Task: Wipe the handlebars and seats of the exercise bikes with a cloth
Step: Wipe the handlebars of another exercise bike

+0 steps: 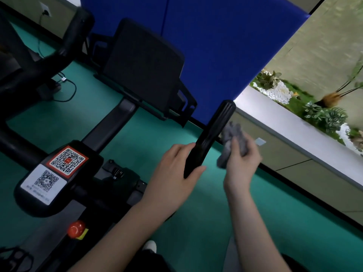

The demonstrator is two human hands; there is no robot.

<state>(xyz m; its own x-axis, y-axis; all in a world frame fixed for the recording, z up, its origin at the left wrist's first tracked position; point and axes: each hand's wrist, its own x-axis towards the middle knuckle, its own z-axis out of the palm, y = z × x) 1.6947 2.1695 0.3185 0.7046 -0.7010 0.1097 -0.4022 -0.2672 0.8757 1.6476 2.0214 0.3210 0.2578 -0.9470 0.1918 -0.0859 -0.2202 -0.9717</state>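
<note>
A black exercise bike fills the left half of the view. Its right handlebar grip (213,130) slants up toward the blue wall. My left hand (174,169) grips the lower part of that grip, thumb on the near side. My right hand (242,161) holds a crumpled grey cloth (232,143) just to the right of the grip, touching or nearly touching its side. The left handlebar (64,46) curves up at the top left. A black screen holder (143,65) stands at the bike's front. No seat is in view.
The bike's centre console (55,173) carries two QR-code stickers, with a red knob (76,228) below it. A blue padded wall (216,46) stands behind. A white ledge (294,124) with plants runs along the right. A cable (68,89) lies on the green floor.
</note>
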